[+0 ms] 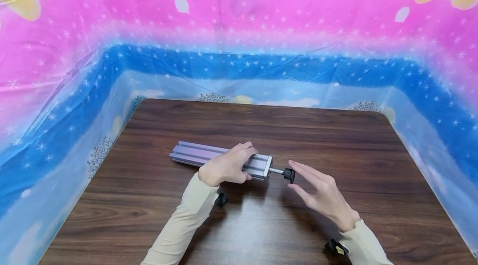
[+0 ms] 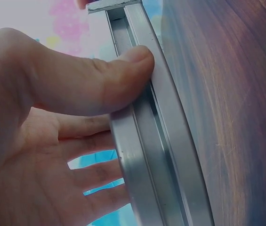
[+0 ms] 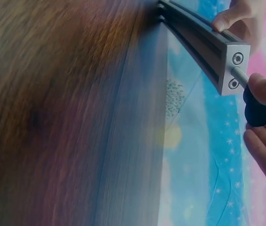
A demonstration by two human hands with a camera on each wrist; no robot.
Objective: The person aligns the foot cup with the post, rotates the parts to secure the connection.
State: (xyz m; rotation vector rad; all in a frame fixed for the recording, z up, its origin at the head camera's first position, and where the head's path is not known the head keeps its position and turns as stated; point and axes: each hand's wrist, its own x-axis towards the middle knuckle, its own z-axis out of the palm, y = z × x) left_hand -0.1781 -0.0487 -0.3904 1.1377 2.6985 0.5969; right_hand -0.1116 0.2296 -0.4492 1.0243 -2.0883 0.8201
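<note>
A silver aluminium profile point(image 1: 201, 153) with long grooves lies over the table, a metal end plate point(image 1: 268, 166) at its right end. From that plate a threaded rod point(image 1: 276, 170) sticks out and carries a black knob point(image 1: 289, 175). My left hand point(image 1: 229, 163) grips the profile near the plate, its thumb point(image 2: 128, 70) across a groove and the fingers on the far side. My right hand point(image 1: 323, 194) pinches the knob between thumb and fingertips. Two screws point(image 3: 237, 58) show in the plate in the right wrist view, one on each side of the rod.
The dark wood table point(image 1: 149, 223) spreads around both hands. A pink and blue patterned cloth point(image 1: 261, 28) hangs behind it and along both sides. Small black things sit by the left wrist point(image 1: 221, 199) and the right wrist point(image 1: 336, 247).
</note>
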